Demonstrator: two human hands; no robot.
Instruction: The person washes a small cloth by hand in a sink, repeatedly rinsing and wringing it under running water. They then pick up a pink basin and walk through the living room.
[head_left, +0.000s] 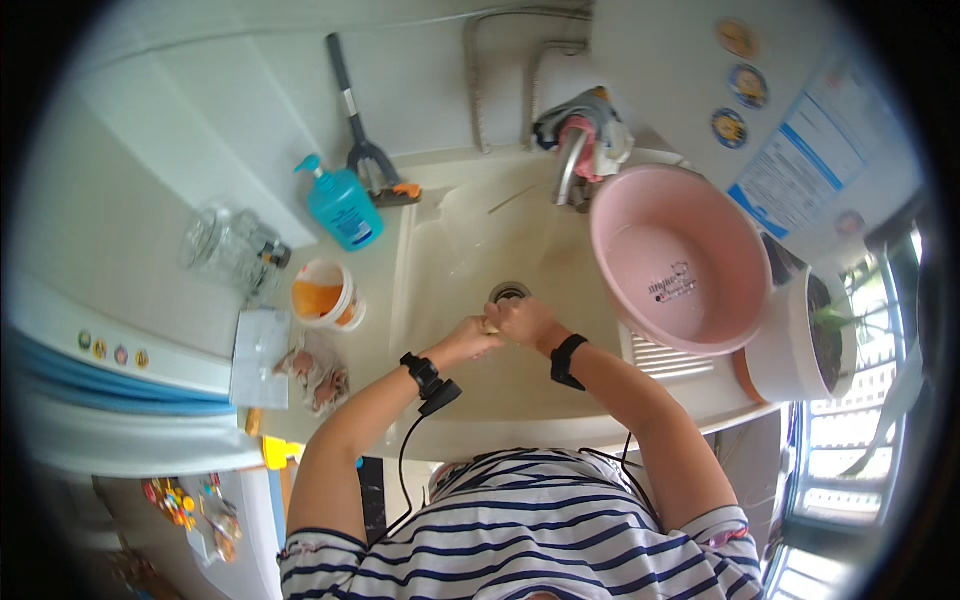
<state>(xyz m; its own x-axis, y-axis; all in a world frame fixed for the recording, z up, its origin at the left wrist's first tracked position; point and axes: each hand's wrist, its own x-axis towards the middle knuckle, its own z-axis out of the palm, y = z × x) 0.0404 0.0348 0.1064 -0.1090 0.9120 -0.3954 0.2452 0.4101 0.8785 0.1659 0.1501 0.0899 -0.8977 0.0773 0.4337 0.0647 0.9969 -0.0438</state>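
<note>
Both my hands meet over the white sink basin (450, 262), just below its metal drain (510, 291). My left hand (478, 338) and my right hand (522, 321) are closed around a small pale yellowish cloth or similar item (491, 328). Most of it is hidden by my fingers, so its kind is unclear. Each wrist wears a black strap, and a cable hangs from the left one. The curved metal faucet (571, 166) stands at the back of the basin, with cloths draped over it.
A pink plastic basin (682, 259) rests on the right ledge beside a potted plant (802, 337). On the left stand a blue pump bottle (345, 210), a white plastic tub (326, 296), glass jars (232, 247) and a crumpled cloth (319, 375). A long-handled scraper or brush (364, 146) leans behind.
</note>
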